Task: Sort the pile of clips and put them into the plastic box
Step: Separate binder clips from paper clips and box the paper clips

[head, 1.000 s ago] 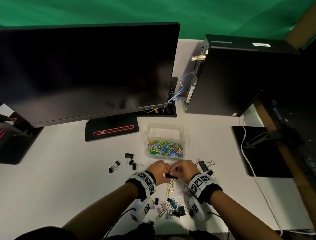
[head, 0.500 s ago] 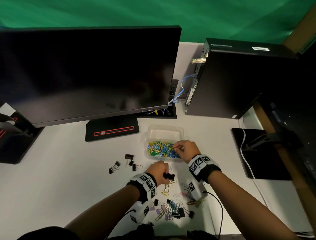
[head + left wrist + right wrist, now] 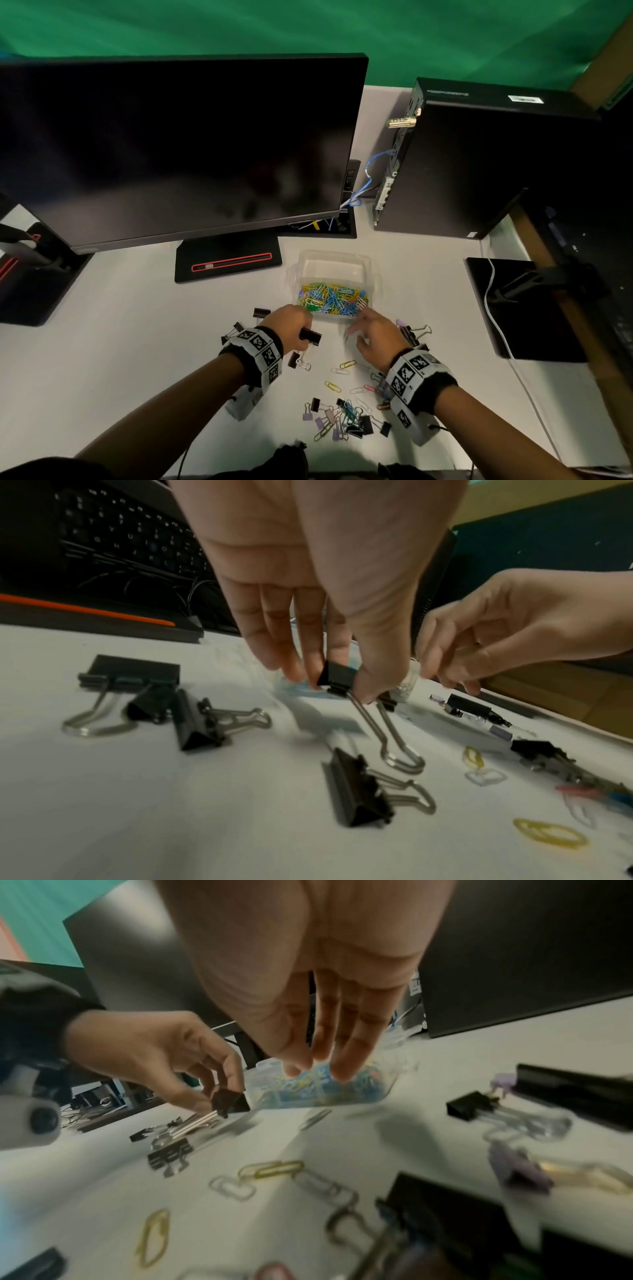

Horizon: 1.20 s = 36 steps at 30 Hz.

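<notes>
A clear plastic box is seen on the white desk, in front of the monitor. Its near half is filled with coloured paper clips; its far half is seen bare.

A black binder clip is pinched in the grip of the left hand, just in front of the box and to its left. In the left wrist view the clip body is clamped between thumb and fingertips, with its 2 wire handles hanging down above the desk. Another black binder clip lies on the desk right below it.

The right hand is held above the desk just in front of the box's right corner. Its grip is released: the fingers are extended and relaxed, and nothing is seen held in them.

A mixed pile of clips is left on the desk well in front of the box, between the 2 forearms: black and purple binder clips tangled with paper clips. A few loose paper clips are scattered between that pile and the box. A small group of black binder clips is laid left of the box, beside the left wrist. More binder clips, black and purple, are laid right of the box, beside the right hand.

A black computer case stands behind the box, to its right.
</notes>
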{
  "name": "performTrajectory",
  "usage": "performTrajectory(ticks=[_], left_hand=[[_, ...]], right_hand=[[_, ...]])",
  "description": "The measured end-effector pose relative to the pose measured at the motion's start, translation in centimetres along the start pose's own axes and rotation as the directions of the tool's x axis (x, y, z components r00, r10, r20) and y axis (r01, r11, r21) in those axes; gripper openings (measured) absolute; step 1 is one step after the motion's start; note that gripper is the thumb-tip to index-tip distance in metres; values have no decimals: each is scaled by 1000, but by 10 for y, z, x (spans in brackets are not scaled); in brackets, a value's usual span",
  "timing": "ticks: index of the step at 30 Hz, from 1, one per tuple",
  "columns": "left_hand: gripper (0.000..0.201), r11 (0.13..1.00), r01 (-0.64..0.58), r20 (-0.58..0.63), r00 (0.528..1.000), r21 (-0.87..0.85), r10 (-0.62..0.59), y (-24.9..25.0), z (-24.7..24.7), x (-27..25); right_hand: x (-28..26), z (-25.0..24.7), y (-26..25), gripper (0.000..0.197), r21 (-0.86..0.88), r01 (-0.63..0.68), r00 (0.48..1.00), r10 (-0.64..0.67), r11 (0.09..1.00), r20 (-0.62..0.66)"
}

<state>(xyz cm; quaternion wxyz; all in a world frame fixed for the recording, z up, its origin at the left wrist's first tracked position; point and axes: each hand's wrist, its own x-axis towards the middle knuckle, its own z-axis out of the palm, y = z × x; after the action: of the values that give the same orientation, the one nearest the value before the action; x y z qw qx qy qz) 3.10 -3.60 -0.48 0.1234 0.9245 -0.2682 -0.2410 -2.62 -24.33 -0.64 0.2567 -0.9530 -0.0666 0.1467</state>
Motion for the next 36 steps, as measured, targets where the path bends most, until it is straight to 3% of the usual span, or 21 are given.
performTrajectory(ticks=[5,9,12,17,19,23,30,36], left_hand=[[36,984,-16,39,999,178,9,1,2,-4],[48,977,-111,12,994,182,110,17,11,-10],[55,966,-197,98,978,168,183,36,18,-12],[64,959,-235,241,951,161,193,52,31,-8],[62,969,-209,250,953,131,172,53,33,-9],[52,988,-152,223,964,16,144,53,40,-8],[33,986,-162,188,968,-33,166,57,45,-4],[27,977,-195,244,955,86,170,62,44,1]], right_hand=[[-3,14,-1,55,-77,21,990,-10,997,141],[-5,18,0,53,-102,58,988,-43,993,146],[-11,17,2,48,-120,49,987,-29,992,159],[-30,23,14,47,-71,30,984,-17,997,179],[-37,25,15,45,-54,3,985,6,999,170],[-47,29,17,61,-82,-12,975,30,997,219],[-44,31,15,33,1,-88,984,87,996,158],[-37,25,11,19,-28,-127,979,129,992,159]])
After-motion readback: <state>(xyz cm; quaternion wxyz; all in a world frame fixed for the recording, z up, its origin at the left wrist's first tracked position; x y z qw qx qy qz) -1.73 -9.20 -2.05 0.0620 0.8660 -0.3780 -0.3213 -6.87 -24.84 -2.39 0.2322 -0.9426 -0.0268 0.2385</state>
